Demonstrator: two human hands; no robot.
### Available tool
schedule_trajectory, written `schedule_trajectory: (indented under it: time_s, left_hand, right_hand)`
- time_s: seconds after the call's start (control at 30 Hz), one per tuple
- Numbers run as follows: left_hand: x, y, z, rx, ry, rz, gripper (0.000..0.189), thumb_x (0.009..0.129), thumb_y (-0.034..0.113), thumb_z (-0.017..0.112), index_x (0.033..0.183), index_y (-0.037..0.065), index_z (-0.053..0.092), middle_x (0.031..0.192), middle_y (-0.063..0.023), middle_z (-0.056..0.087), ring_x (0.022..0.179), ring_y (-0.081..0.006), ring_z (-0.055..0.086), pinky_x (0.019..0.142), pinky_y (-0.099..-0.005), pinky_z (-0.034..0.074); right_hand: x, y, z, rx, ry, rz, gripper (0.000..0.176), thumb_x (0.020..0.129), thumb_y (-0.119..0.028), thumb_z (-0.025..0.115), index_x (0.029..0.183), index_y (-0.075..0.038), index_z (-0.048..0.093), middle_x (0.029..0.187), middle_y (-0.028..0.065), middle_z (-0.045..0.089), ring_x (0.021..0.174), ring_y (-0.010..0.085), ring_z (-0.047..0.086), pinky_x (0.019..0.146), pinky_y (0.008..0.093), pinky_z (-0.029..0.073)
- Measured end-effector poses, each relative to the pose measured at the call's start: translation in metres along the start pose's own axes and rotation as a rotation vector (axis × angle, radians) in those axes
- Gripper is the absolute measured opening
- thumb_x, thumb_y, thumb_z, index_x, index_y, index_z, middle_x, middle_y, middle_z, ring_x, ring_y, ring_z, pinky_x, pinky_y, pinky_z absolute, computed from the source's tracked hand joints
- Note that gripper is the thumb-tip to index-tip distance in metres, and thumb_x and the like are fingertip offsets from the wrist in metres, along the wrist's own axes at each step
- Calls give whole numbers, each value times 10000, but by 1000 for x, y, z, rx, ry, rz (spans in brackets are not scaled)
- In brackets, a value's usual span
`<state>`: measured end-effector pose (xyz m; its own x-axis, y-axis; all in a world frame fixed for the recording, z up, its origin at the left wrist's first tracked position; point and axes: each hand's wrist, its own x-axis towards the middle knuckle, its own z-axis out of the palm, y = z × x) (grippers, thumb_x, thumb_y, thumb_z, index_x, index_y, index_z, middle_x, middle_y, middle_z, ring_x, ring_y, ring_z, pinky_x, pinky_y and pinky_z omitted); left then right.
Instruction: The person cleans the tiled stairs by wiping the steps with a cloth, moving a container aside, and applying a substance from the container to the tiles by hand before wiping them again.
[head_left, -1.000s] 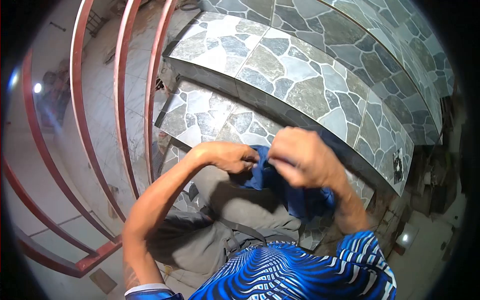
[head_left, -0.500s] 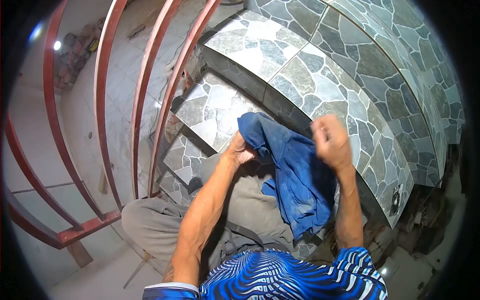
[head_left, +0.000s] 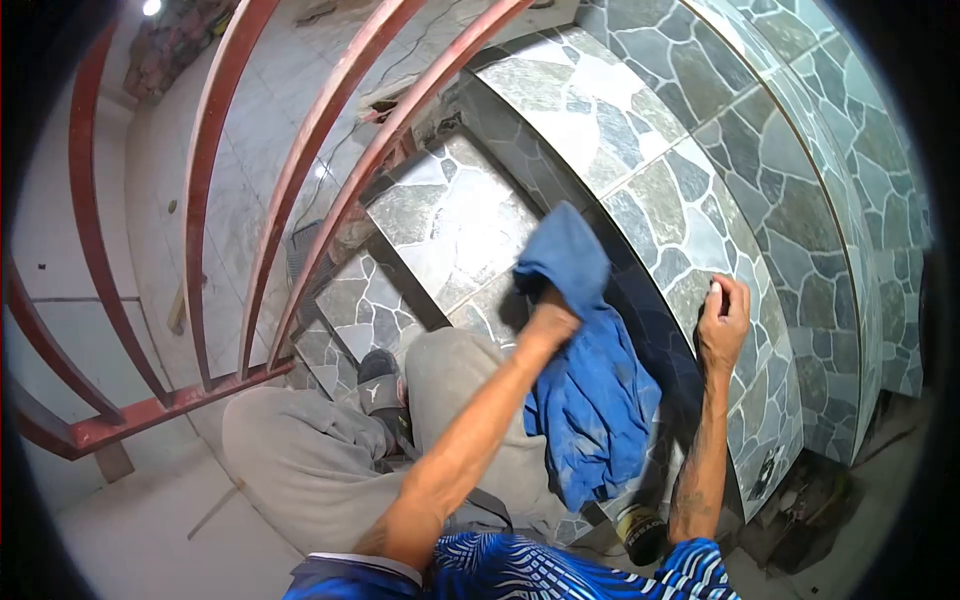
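A crumpled blue cloth point(head_left: 600, 400), worn and stained, hangs from my left hand point(head_left: 553, 320) down past my right knee. One end of it is draped over my left fingers, which are mostly hidden beneath it. To the right, my right hand point(head_left: 724, 325) is over the stone-patterned step point(head_left: 655, 215), apart from the cloth. Its fingers are curled in with the thumb against them; whatever may be inside cannot be made out.
Red metal railing bars point(head_left: 200, 200) curve along the left side. A lower tiled step point(head_left: 440, 230) lies ahead of my knees. A dark can or jar with a label point(head_left: 640, 530) stands near my right forearm. A sandaled foot point(head_left: 382, 390) is below.
My left hand has moved right and forward, carrying the cloth's upper end with it. My right hand has shifted right and slightly down. The view has tilted, and the labelled can now shows.
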<state>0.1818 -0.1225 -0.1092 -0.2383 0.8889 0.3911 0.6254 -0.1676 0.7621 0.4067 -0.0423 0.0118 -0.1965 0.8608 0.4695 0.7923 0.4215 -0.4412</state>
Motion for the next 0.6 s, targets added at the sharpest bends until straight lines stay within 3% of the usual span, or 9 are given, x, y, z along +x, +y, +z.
schedule_trajectory:
  time_s: [0.13, 0.4, 0.5, 0.6]
  left_hand:
    - [18, 32, 45, 220, 137, 74, 358, 971, 140, 479, 1295, -1, 533, 1338, -177, 534, 1294, -314, 456, 1104, -375, 343]
    - [172, -75, 0, 299, 379, -166, 308, 925, 131, 499, 1179, -29, 567, 1219, -217, 563, 1176, -339, 508, 1026, -407, 392]
    - [135, -48, 28, 426, 405, -52, 292, 907, 127, 506, 1135, -40, 580, 1175, -231, 574, 1131, -348, 527, 996, -418, 410]
    - [83, -4, 54, 311, 308, 35, 278, 890, 123, 513, 1091, -51, 593, 1130, -246, 585, 1087, -358, 546, 967, -430, 429]
  right_hand:
    - [-1, -3, -1, -27, -23, -10, 124, 933, -49, 566, 1019, 3, 639, 976, 131, 600, 894, 270, 597, 813, 343, 477]
    - [2, -2, 3, -46, -60, 53, 138, 940, -55, 564, 1037, 2, 644, 1012, 125, 594, 912, 243, 591, 811, 336, 474]
    - [3, 8, 3, -53, -72, 69, 137, 940, -57, 560, 1032, 6, 639, 1016, 127, 596, 927, 256, 593, 836, 341, 472]
    - [2, -1, 5, -61, -106, 66, 138, 943, -63, 551, 1021, 14, 634, 1004, 128, 597, 938, 256, 593, 848, 340, 469]
